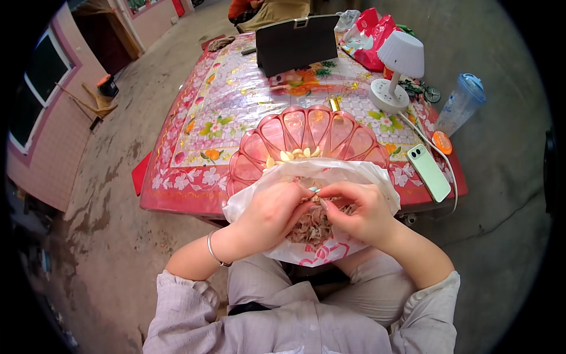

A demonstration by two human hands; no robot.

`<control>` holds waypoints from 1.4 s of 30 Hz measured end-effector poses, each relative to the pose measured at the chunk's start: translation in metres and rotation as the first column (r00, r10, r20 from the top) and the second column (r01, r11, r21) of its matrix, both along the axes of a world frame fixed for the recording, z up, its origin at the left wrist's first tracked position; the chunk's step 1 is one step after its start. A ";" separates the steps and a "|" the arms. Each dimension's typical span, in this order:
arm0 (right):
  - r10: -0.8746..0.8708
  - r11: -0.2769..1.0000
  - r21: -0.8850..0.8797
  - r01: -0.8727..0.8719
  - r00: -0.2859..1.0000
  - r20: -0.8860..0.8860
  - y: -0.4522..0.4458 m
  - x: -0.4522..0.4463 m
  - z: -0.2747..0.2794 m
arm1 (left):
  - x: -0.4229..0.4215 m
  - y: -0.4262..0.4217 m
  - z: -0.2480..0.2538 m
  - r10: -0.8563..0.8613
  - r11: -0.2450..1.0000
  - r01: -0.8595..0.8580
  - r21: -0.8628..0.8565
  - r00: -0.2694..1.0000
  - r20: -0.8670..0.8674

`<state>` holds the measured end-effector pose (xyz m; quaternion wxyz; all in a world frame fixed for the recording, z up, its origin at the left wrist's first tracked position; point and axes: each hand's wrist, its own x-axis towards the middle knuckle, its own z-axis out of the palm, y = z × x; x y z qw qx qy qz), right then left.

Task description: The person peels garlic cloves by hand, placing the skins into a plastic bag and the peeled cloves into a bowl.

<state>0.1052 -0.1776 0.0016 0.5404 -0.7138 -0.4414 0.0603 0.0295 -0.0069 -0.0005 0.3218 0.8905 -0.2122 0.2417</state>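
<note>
Both my hands meet over an open white plastic bag, fingertips pinched together. My left hand [276, 213] and my right hand [354, 211] hold a small garlic clove [316, 197] between them; its far side is hidden by the fingers. Below them, the bag [377, 174] rests over my lap and the table edge, with a heap of papery garlic skins [312, 229] inside. Just beyond the bag, a pink scalloped clear plate [306, 125] lies on the table, with several pale peeled cloves [293, 155] along its near part.
The table [177, 200] has a flowered cover. On it stand a black tablet case [298, 46], a white lamp [401, 54], red bags [377, 44], a green phone [428, 172] with a white cable, and a blue-lidded cup [461, 103]. A person [240, 9] sits beyond.
</note>
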 end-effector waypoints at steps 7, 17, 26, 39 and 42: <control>-0.110 0.994 0.023 0.110 0.906 0.409 0.002 -0.004 0.000 | 0.001 0.001 -0.002 -0.012 0.999 0.011 0.037 1.000 0.014; -0.135 0.991 0.050 0.126 0.947 0.290 0.002 -0.005 0.002 | 0.002 0.002 -0.003 -0.031 0.997 0.029 0.074 0.999 0.031; -0.130 0.991 0.032 0.130 0.991 -0.019 0.001 -0.005 0.002 | 0.005 0.004 -0.002 -0.082 0.997 0.082 0.012 0.996 0.026; -0.090 0.995 0.040 0.094 0.992 -0.084 -0.002 0.001 0.001 | 0.002 0.011 -0.002 -0.255 0.807 0.123 -0.578 0.955 -0.153; -0.048 0.998 0.047 0.051 0.997 -0.063 -0.002 0.002 -0.003 | 0.000 0.011 -0.002 -0.167 0.867 0.081 -0.492 0.977 -0.134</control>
